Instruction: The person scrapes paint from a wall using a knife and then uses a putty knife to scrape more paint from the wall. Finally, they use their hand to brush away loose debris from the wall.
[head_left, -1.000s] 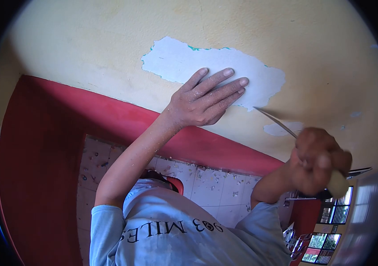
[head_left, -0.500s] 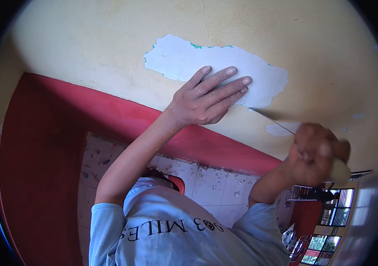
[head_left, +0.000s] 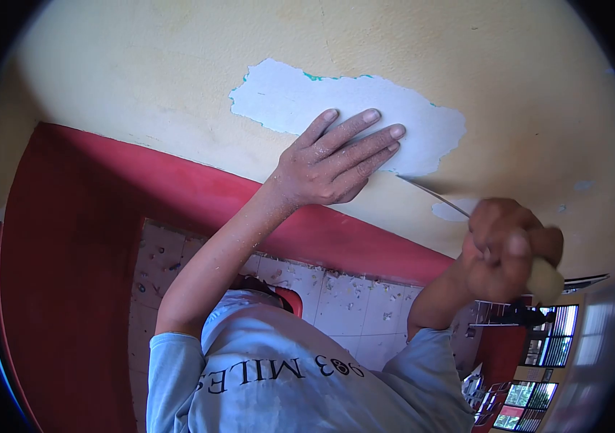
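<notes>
My left hand (head_left: 330,162) lies flat against the cream wall (head_left: 481,94), fingers spread and dusty, overlapping the lower edge of a large pale bare patch (head_left: 343,97). Traces of green show along that patch's ragged rim. To the right, my right hand (head_left: 506,249) is closed around the light handle of a scraper (head_left: 436,195). Its thin blade appears slightly bent, with the tip at the patch's lower edge just beyond my left fingers. A smaller pale patch (head_left: 453,210) is behind the blade.
Below the cream paint runs a red wall band (head_left: 199,184). Paint flakes litter the tiled floor (head_left: 336,299). At the lower right are barred windows (head_left: 560,335), metal-framed furniture (head_left: 484,397) and a dark figure, indistinct.
My right hand and the scraper have shifted slightly left, and the blade looks more bent. My left hand stays nearly in place on the wall.
</notes>
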`<state>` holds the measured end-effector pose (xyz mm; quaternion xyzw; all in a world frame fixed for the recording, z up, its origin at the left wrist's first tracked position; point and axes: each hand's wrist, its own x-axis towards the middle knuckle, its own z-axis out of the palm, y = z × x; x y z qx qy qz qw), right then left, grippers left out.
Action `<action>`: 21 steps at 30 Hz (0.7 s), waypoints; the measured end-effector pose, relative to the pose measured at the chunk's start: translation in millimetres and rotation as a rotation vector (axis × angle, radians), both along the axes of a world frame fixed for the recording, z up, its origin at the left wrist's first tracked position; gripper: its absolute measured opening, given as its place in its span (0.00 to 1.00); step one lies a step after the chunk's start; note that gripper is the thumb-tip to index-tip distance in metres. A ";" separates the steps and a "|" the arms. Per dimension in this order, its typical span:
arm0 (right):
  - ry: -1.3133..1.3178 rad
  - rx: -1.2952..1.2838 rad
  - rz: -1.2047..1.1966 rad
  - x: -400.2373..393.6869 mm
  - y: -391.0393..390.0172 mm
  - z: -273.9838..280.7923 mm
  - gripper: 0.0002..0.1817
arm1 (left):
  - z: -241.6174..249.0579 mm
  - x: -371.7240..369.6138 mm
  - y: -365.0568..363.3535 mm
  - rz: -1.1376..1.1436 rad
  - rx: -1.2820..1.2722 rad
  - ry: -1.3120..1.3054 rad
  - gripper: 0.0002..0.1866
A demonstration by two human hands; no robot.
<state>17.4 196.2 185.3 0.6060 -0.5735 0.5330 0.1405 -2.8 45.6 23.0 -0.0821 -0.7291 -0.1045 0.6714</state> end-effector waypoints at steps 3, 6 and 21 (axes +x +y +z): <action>-0.050 -0.119 0.007 -0.3 1.7 -5.8 0.09 | 0.2 1.4 -0.9 -0.012 0.001 -0.002 0.18; -0.012 -0.040 0.011 -1.7 1.3 -6.0 0.08 | -0.3 0.0 0.1 0.005 0.002 0.008 0.18; 0.023 -0.089 0.002 0.7 0.5 -6.5 0.07 | 0.5 -0.9 0.1 0.014 0.005 0.020 0.18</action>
